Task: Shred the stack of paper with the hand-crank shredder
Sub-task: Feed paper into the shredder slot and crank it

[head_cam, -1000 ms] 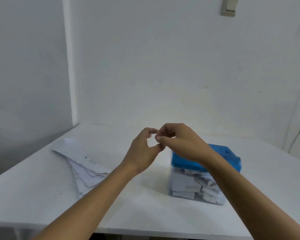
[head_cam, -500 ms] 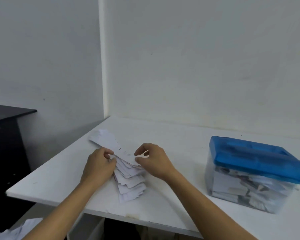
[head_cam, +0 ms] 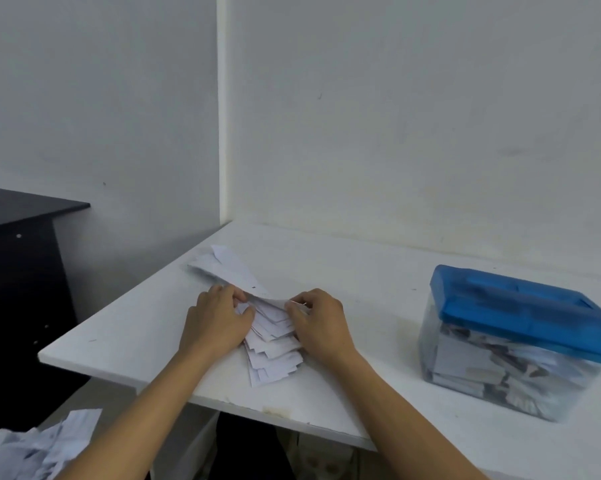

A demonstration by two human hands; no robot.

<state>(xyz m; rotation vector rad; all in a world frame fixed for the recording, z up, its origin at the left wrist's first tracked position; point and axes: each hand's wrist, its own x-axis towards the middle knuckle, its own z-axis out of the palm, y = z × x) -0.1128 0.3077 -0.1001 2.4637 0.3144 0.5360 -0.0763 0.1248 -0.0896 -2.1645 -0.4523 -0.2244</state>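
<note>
Paper stack [head_cam: 273, 344] between curled fingers [head_cam: 237, 295]

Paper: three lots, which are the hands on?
The fanned stack on the table, gripped by left hand and right hand. Others: inside the shredder, and a heap below the table edge.

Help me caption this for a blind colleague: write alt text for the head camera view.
A person's left hand and right hand grip a fanned stack of paper near the front-left corner of a white table. To the right, apart from both hands, stands the shredder, its blue lid on a clear bin full of paper scraps.
</note>
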